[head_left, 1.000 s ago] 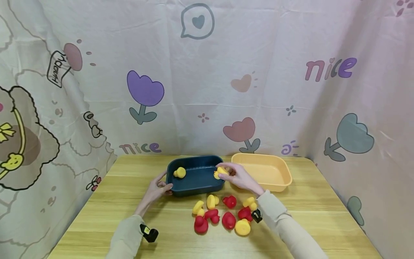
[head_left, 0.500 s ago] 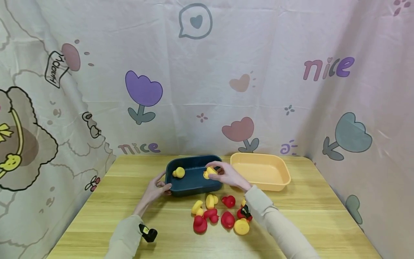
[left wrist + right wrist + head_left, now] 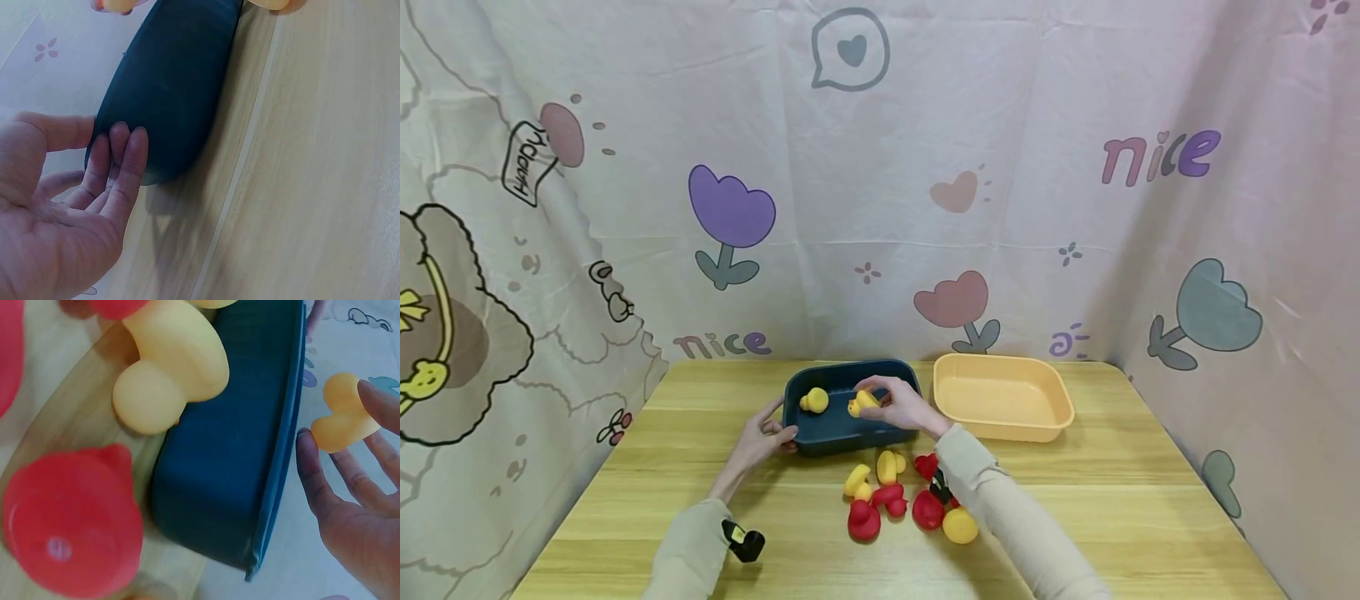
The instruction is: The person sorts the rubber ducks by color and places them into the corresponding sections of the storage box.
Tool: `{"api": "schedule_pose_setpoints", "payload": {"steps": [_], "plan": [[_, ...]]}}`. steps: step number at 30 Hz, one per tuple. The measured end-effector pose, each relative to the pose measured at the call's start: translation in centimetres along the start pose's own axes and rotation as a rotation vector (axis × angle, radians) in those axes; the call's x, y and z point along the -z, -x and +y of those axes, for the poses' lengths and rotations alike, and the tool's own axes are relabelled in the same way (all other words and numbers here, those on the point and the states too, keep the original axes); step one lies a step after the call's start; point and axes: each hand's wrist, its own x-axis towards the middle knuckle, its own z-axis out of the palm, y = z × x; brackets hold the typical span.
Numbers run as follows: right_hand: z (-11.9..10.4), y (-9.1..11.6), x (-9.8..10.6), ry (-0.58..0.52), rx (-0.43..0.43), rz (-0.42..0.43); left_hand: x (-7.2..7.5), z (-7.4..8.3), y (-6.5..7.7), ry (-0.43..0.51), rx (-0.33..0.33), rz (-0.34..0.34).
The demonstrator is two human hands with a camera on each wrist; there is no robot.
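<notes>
My right hand [image 3: 898, 407] pinches a yellow rubber duck [image 3: 345, 415] between thumb and fingers, over the middle of a dark blue tray [image 3: 850, 427]. A second yellow duck [image 3: 815, 400] sits inside the tray near its left end. My left hand [image 3: 762, 437] holds that left end, and in the left wrist view its fingers [image 3: 128, 165] lie against the outer wall. In front of the tray lie several loose ducks, among them a red duck [image 3: 864, 521] and a yellow duck [image 3: 891, 467]. My right sleeve and its wrist camera hide part of this group.
A light orange tray [image 3: 1003, 429] stands right of the blue one at the back of the wooden table [image 3: 1120, 500]. Behind the table hangs a printed curtain [image 3: 850, 208].
My right hand has carried the yellow duck leftward over the blue tray, from its right end to its middle. My left hand keeps its place on the tray.
</notes>
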Motion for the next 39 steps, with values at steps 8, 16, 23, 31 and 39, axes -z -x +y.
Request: {"api": "schedule_pose_setpoints", "payload": {"steps": [8, 16, 23, 31, 39], "plan": [[-0.2, -1.4, -1.3, -0.018, -0.026, -0.011, 0.0, 0.0, 0.0, 0.011, 0.004, -0.003], [-0.4, -2.5, -2.4, -0.059, -0.073, -0.035, -0.1, 0.0, 0.0, 0.010, 0.012, 0.002], [-0.3, -3.3, -3.6, -0.035, -0.098, -0.041, -0.1, 0.1, 0.0, 0.004, 0.008, 0.000], [-0.6, -4.0, -4.8, -0.005, -0.137, -0.040, -0.1, 0.0, 0.0, 0.015, 0.007, -0.005], [-0.7, -4.1, -5.0, 0.008, -0.121, -0.034, -0.1, 0.2, 0.1, 0.054, 0.010, -0.018]]}}
